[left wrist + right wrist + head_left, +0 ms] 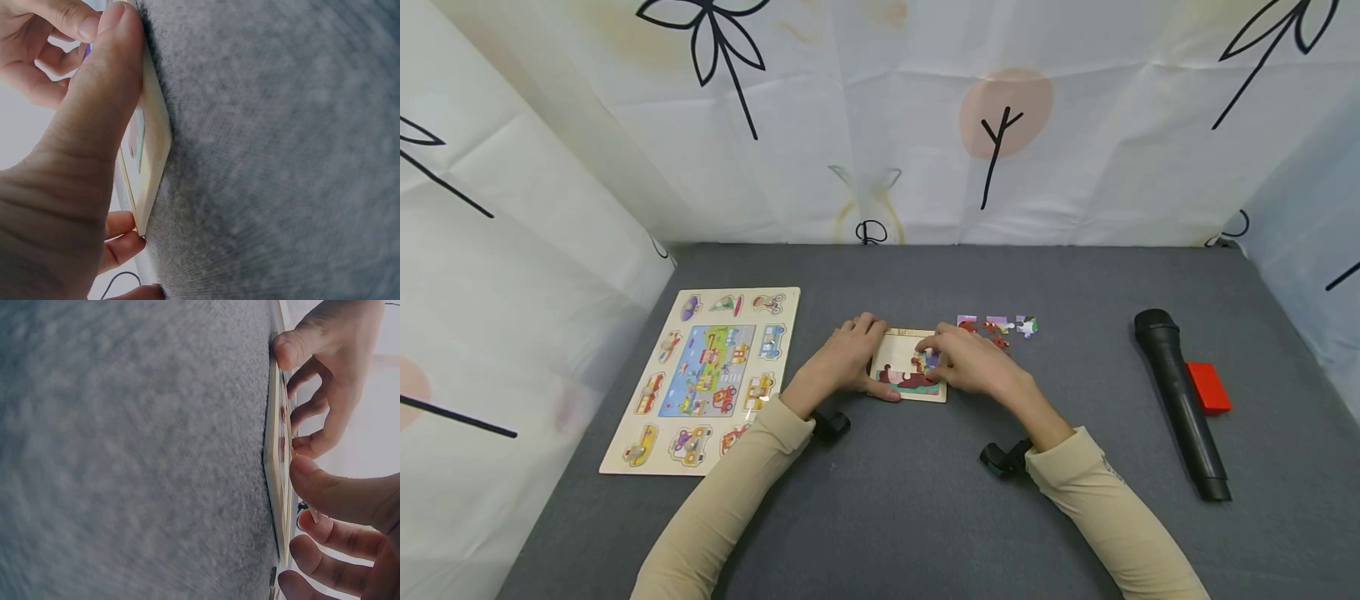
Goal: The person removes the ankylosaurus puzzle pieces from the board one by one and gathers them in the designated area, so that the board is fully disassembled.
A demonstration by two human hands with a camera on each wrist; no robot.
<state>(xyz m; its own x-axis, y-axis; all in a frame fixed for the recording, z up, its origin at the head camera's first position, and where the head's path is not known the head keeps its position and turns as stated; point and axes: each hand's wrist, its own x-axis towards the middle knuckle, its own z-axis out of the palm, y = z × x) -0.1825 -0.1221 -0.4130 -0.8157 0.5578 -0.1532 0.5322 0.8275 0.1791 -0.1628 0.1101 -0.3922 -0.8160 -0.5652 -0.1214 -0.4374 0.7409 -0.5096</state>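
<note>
A small wooden jigsaw tray [901, 340] lies on the table between the hands. Along its near side sit joined pieces in dark red and teal [910, 381]. My left hand [854, 354] holds the tray's left side, thumb on the near edge and fingers towards the far corner. Over the tray's right part, my right hand [973, 360] pinches a thin jigsaw piece [314, 515] between thumb and index finger. Colourful pieces [928, 358] show under its fingertips, partly hidden. Several loose jigsaw pieces [997, 323] lie just beyond the right hand.
At the left lies a large wooden vehicle puzzle board [634, 379], partly covered by the left forearm. On the right are a black microphone [1182, 404] and a red block [1208, 388] beside it. White patterned cloth [910, 125] hangs behind the grey table [895, 517].
</note>
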